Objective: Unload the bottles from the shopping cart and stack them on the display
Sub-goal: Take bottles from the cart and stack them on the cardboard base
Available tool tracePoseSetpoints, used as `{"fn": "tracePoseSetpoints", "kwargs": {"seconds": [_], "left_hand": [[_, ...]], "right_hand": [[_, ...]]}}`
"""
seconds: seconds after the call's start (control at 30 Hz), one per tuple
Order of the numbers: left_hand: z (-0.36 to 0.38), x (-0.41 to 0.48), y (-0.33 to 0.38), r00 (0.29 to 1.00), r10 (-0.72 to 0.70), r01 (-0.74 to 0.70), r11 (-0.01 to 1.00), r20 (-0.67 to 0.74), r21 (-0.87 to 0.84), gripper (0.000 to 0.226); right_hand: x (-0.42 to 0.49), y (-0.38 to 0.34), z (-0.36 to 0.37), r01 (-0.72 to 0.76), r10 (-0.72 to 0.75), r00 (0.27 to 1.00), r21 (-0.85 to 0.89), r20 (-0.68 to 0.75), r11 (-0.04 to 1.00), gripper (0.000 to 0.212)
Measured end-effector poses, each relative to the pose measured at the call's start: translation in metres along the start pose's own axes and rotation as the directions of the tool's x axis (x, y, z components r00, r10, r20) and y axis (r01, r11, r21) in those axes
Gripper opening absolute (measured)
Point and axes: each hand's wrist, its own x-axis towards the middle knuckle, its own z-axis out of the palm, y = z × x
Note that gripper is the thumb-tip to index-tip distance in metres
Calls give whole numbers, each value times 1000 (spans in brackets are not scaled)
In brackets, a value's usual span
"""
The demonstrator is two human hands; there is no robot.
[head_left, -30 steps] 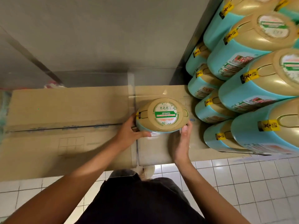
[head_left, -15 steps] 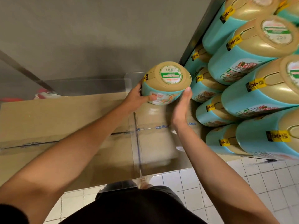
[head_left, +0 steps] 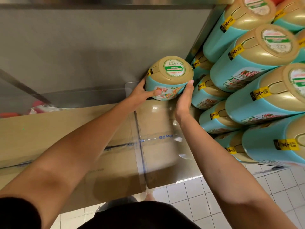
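Detergent bottle is between both hands, gold cap toward the camera, just left of the stacked bottles. The left hand curls round its side with the thumb on the label. The right hand presses flat-fingered on the stack side.

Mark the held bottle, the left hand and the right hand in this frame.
held bottle (head_left: 170,70), head view, round label on its gold top.
left hand (head_left: 142,91), head view, back of hand.
right hand (head_left: 184,98), head view, back of hand.
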Motion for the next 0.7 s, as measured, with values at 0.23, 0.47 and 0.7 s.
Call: {"fn": "tracePoseSetpoints", "kwargs": {"seconds": [0.23,0.47,0.7], "left_hand": [[2,5,2,1000,-11,11,1000,-10,15,108],[2,4,8,992,8,6,994,-126,110,93],[6,-11,8,982,98,-57,969,-159,241,82]], "right_hand": [[2,-13,3,-34,35,999,-42,7,999,40],[-4,-16,0,-81,81,997,-43,13,996,39],[-9,-25,-4,-215,210,974,56,88,975,46]]}}
